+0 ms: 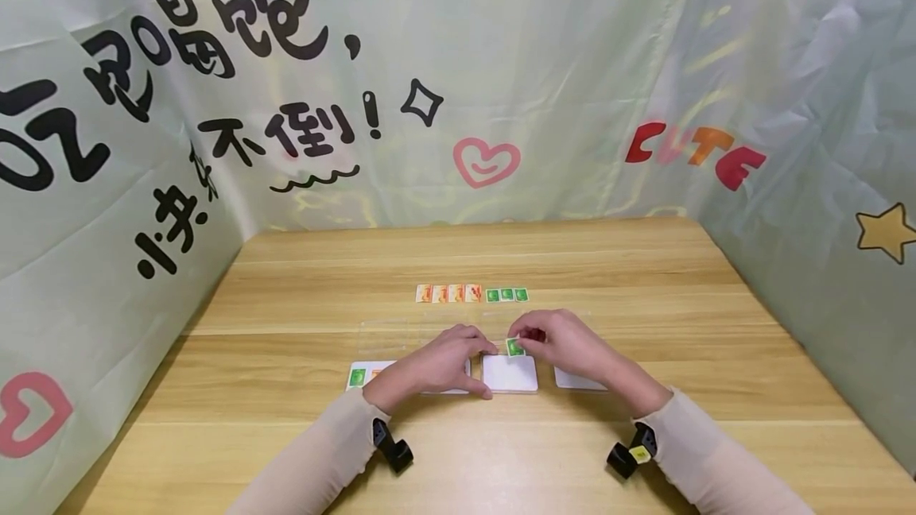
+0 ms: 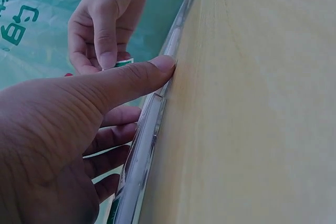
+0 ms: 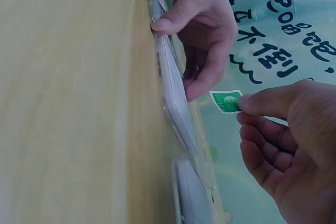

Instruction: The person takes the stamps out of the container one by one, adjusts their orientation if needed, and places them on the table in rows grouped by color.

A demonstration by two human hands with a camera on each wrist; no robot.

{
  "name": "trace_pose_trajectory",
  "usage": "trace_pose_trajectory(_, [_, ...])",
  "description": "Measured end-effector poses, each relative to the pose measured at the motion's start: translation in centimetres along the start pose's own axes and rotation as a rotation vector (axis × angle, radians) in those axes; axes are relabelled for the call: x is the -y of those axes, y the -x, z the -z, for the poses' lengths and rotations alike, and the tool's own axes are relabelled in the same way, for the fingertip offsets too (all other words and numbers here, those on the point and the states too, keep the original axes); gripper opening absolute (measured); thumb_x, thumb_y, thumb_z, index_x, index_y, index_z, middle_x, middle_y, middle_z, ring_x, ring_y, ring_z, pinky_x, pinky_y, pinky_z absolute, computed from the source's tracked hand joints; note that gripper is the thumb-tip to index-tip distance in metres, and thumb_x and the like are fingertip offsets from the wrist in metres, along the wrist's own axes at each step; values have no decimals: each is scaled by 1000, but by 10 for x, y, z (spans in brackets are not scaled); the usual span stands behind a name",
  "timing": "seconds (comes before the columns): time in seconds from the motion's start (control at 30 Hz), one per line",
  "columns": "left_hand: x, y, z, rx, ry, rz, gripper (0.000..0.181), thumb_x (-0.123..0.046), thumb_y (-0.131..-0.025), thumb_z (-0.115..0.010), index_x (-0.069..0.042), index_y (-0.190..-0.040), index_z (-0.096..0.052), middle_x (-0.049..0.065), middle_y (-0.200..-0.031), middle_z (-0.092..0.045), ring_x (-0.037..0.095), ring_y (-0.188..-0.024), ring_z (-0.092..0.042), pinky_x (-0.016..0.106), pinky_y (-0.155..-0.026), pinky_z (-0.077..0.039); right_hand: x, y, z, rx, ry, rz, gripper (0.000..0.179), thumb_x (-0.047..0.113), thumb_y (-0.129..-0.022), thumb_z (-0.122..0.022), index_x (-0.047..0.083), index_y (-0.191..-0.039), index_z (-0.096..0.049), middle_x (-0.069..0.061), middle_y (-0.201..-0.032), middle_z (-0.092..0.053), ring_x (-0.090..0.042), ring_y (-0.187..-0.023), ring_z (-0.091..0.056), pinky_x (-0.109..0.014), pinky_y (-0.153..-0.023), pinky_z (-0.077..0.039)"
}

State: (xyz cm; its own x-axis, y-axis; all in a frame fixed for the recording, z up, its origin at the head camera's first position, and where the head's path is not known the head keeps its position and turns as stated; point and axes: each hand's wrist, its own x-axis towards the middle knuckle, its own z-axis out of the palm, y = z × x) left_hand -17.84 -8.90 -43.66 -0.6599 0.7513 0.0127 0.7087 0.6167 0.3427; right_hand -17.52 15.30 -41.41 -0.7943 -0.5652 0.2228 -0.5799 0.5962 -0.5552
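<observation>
A small green stamp-like sticker (image 1: 515,346) is pinched between the thumb and fingers of my right hand (image 1: 572,344). It is held just above the far edge of a white-topped clear plastic case (image 1: 510,376). My left hand (image 1: 447,360) grips that case at its left side, thumb at the near edge and fingers at the far edge. In the right wrist view the green sticker (image 3: 226,101) shows a white border, with the right thumb (image 3: 262,100) on its corner. The left wrist view shows the left thumb (image 2: 152,69) along the case's near edge.
Several orange stickers (image 1: 448,293) and 3 green stickers (image 1: 506,295) lie in a row farther back. A case (image 1: 358,376) at left carries green and orange stickers; another white case (image 1: 578,380) lies under the right forearm. Transparent lids (image 1: 382,336) extend behind. Printed cloth walls surround the table (image 1: 644,261).
</observation>
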Motion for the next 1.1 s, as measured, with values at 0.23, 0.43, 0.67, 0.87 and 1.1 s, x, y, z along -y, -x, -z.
trace_pose_trajectory(0.23, [1,1,-1,-6,-12,-12,62,-48,-78,-80,-13,-126,-65,-1,-122,-59,16,-114,-49,29,-98,-39,-6,-2,8,-23,8,-5,9,11,-91,-69,16,-98,-72,12,-81,-62,-5,-70,-54,-24,-63,-48])
trace_pose_trajectory(0.43, [1,1,-1,-3,-10,-13,62,-49,-78,-79,-13,-127,-64,-1,-122,-59,16,-114,-49,29,-97,-40,-13,-6,16,-44,2,-42,8,11,-92,-69,15,-98,-72,11,-79,-62,-8,-70,-53,-26,-62,-47])
trace_pose_trajectory(0.67, [2,1,-1,3,1,-5,63,-50,-78,-79,-14,-127,-64,-1,-124,-58,15,-115,-49,28,-98,-40,-19,-10,23,-42,-34,-100,8,12,-93,-68,14,-100,-72,6,-83,-64,-11,-74,-56,-28,-65,-49])
trace_pose_trajectory(0.87, [3,0,-3,0,-7,6,63,-50,-78,-79,-13,-127,-64,-1,-123,-59,16,-116,-49,28,-99,-39,-25,-14,26,-49,-57,-149,8,12,-94,-67,11,-100,-72,3,-84,-65,-13,-76,-57,-30,-67,-50])
trace_pose_trajectory(1.1, [2,0,-2,-5,-18,7,64,-49,-77,-80,-13,-127,-64,-1,-122,-59,16,-115,-49,28,-99,-39,-34,-21,29,-45,-83,-172,9,12,-94,-66,10,-101,-71,1,-86,-66,-15,-78,-58,-32,-68,-51])
